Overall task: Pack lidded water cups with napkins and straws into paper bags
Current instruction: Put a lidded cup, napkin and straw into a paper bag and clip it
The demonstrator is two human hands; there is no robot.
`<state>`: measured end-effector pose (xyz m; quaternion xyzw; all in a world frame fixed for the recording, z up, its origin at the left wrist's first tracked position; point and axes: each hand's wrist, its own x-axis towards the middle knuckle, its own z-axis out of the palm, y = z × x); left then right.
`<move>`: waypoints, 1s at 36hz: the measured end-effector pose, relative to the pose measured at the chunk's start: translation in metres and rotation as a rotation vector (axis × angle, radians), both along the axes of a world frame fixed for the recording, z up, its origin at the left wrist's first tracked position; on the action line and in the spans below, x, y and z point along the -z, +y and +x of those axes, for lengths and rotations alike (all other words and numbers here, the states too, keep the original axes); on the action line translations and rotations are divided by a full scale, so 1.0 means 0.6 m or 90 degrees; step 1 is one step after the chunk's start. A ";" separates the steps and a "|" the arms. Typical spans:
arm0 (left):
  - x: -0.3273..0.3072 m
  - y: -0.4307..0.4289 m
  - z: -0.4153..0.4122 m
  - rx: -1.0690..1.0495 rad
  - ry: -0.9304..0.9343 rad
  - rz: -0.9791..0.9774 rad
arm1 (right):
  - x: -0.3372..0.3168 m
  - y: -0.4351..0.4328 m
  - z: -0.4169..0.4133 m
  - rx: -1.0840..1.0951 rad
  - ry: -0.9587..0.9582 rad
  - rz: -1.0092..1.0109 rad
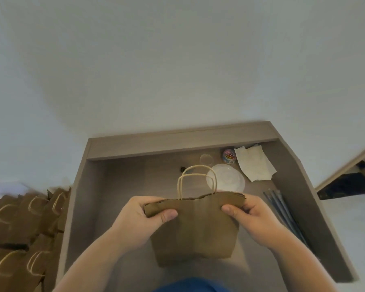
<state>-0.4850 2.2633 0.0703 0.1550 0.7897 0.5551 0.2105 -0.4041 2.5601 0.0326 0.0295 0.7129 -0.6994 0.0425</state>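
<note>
Head view shows you early in this round of packing: the small brown paper bag with twisted paper handles is up off the grey-brown wooden tabletop, its mouth nearly flat, and nothing can be seen inside it. None of the supplies has gone in, by the look of it. The round translucent plastic cup lid sits just behind the bag's handles, though you cannot tell from here whether a cup is under it. The loose white paper napkins lie at the far right corner, and the bundle of thin blue-grey straws runs along the right edge. A heap of flat brown paper bags lies off to your left, beside the tabletop; whether any is packed is not visible. Your left hand pinches the bag's upper left corner, thumb on the near face and fingers curled behind. Your right hand pinches the upper right corner the same way. Opening the mouth is probably the step in hand; cup, napkin and straw remain to be loaded.
</note>
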 end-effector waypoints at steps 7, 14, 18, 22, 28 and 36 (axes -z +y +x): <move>-0.032 0.028 -0.011 0.172 -0.027 -0.132 | 0.010 0.035 0.028 -0.090 -0.003 -0.079; -0.036 0.039 0.008 0.126 0.039 -0.157 | 0.039 0.090 -0.023 -0.006 -0.045 -0.169; -0.034 0.034 0.014 0.106 0.027 -0.158 | 0.075 0.122 -0.139 0.137 -0.118 0.217; -0.029 0.020 0.019 0.065 0.056 -0.181 | 0.117 0.158 -0.249 0.205 -0.157 0.365; -0.031 0.020 0.031 0.009 0.017 -0.162 | 0.156 0.200 -0.336 0.158 -0.164 0.546; -0.035 0.020 0.057 -0.047 0.064 -0.138 | 0.198 0.220 -0.360 0.245 -0.178 0.584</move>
